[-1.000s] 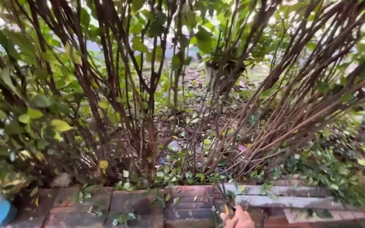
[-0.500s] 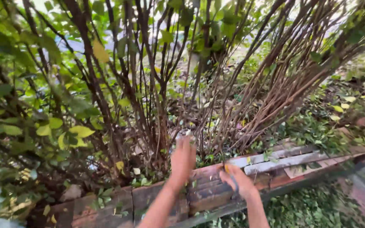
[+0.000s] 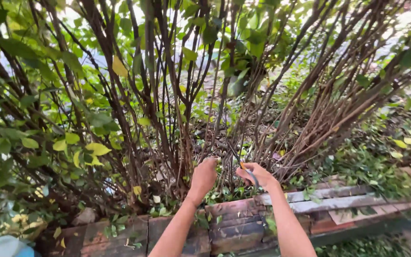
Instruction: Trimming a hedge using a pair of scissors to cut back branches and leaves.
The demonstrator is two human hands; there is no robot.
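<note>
A garden bed is edged by a low border of worn red bricks (image 3: 234, 223). Daylight is filtered through leafy shrubs (image 3: 134, 85), and the ground (image 3: 367, 166) is strewn with green leaves.

- Pruning shears (image 3: 248, 172): dark handles with an orange spot, gripped, blades pointing up-left into the stems.
- Thin brown stem (image 3: 213, 138): upright, grasped near its base.
</note>
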